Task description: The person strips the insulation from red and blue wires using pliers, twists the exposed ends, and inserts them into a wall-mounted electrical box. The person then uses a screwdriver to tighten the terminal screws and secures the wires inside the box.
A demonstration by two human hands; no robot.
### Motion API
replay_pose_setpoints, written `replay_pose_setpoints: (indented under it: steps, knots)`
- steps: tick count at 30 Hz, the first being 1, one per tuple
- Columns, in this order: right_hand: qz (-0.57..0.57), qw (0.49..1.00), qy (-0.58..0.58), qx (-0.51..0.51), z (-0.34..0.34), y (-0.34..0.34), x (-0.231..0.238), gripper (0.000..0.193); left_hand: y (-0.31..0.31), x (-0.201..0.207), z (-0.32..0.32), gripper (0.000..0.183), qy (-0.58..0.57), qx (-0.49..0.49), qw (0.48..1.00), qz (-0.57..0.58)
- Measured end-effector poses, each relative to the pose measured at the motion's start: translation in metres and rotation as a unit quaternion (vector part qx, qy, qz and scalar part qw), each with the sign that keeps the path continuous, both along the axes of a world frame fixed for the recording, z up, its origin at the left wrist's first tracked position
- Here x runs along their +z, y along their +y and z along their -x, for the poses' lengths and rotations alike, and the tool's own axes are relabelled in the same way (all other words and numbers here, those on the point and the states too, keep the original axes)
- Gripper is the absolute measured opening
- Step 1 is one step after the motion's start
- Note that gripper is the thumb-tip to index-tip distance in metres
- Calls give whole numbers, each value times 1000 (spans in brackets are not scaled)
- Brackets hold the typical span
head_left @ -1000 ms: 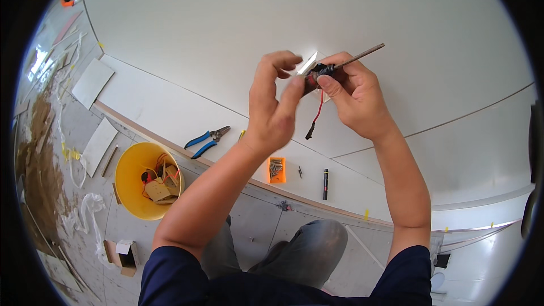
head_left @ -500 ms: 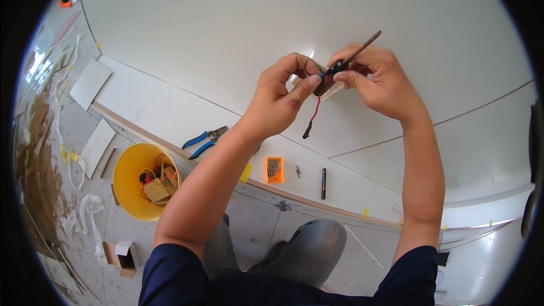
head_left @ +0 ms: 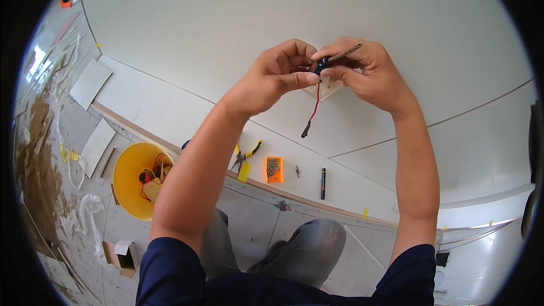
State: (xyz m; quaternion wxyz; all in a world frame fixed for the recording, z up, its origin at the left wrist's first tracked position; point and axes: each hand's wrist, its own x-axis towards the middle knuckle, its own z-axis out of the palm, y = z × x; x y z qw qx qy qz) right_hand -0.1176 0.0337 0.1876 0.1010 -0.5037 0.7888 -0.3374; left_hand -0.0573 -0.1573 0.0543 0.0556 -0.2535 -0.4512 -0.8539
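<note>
Between the fingertips of both hands is a screwdriver (head_left: 321, 67) with a dark handle, its worn metal shaft slanting up to the right over my right hand. My right hand (head_left: 368, 71) is closed on the handle, with the thumb below it. From the other side, my left hand (head_left: 280, 76) pinches the handle's end; what else lies between those fingers is hidden. A red wire (head_left: 315, 105) with a black-wrapped tip hangs just below the fingertips. Partly covered by my hands, a white square box (head_left: 328, 89) sits at the pale panel (head_left: 243, 17).
Along the ledge lie yellow-handled pliers (head_left: 246, 154), an orange box of screws (head_left: 274, 170), a few loose screws (head_left: 297, 171) and a black marker (head_left: 323, 183). A yellow bucket (head_left: 126, 184) holding scraps stands left of my arm. Boards and debris litter the floor beyond.
Both hands have shifted slightly, and the screwdriver has moved left and tilted flatter. My left forearm has moved left, uncovering the yellow-handled pliers and covering most of the blue-handled tool.
</note>
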Motion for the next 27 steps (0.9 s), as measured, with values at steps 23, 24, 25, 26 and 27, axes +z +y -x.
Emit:
replay_pose_setpoints:
  steps: [23, 24, 25, 26, 27]
  knots:
    - [66, 992, -33, -106, -35, -21, -53, 12, 5, -16, -32, 18, -30, 147, 989, 6]
    - [88, 991, -23, -102, -37, -25, -55, 12, 6, -15, -34, 18, -41, 150, 988, -1]
    - [90, 990, -29, -105, -37, -26, -57, 11, 7, -15, -36, 18, -52, 152, 987, -8]
    - [91, 989, -35, -108, -36, -27, -59, 10, 8, -14, -37, 18, -63, 154, 986, -15]
    - [93, 989, -41, -109, -35, -28, -61, 9, 9, -17, -38, 20, -62, 168, 984, -12]
